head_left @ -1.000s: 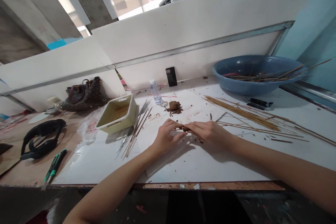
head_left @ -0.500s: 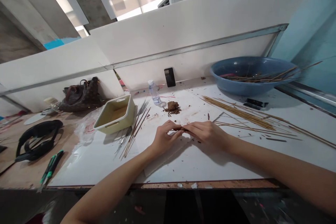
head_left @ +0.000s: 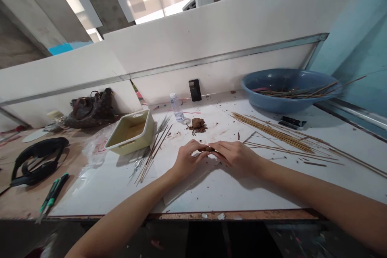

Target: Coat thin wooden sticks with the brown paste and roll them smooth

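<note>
My left hand (head_left: 188,158) and my right hand (head_left: 234,155) meet over the middle of the white table surface (head_left: 121,193). Between their fingertips they pinch a small piece of brown clay (head_left: 208,149), partly covered by the fingers. Just beyond the hands lies a crumbly lump of brown clay (head_left: 198,123) with small bits around it. A bundle of thin tan sticks (head_left: 272,132) lies to the right of my right hand. Darker sticks (head_left: 153,154) and thin metal wires (head_left: 163,124) lie to the left of my left hand.
A yellow-green tub (head_left: 133,145), a water bottle (head_left: 177,109) and a propped phone (head_left: 195,90) stand beyond. At the back right sits a blue basin (head_left: 272,102) holding sticks. On the left are green-and-black tools (head_left: 53,193), a black headset (head_left: 39,149) and a brown bag (head_left: 92,111).
The fingers have shifted slightly around the clay piece, and more of it shows between them. The view has moved a little; the other things stay in place.
</note>
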{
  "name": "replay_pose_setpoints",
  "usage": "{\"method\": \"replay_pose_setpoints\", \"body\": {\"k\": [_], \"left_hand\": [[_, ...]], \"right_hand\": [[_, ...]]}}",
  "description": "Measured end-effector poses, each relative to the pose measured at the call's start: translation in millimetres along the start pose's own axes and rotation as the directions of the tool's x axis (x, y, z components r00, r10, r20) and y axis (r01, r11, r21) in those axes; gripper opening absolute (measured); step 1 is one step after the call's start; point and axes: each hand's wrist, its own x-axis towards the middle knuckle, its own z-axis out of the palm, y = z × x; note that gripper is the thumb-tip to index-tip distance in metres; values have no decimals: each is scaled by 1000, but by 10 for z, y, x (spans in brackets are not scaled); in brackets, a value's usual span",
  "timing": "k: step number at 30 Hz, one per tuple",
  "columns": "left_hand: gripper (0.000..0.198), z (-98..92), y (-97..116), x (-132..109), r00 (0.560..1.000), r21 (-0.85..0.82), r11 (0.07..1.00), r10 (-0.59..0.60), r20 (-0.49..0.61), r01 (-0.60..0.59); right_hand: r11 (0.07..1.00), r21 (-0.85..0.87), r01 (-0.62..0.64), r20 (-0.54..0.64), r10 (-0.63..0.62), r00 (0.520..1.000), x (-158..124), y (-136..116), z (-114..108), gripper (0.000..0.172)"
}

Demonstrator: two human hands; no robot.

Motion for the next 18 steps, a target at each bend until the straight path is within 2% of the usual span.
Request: {"method": "replay_pose_setpoints", "body": {"k": [3,10,15,18], "left_hand": [[13,0,7,-7,1000,2,1000,20,15,-20],[14,-18,52,4,999,-6,1000,7,33,-6],[15,-14,63,6,999,-35,999,-22,43,24],[15,-10,40,2,999,-1,1000,-11,41,11]], "right_hand": [[1000,-2,-11,-55,10,998,1,-3,15,40],[997,-18,78,-62,-79,995,39,6,-34,30],[991,-45,129,-40,-131,991,27,38,-43,31],[996,4,94,-7,-94,996,-1,54,-35,35]]}}
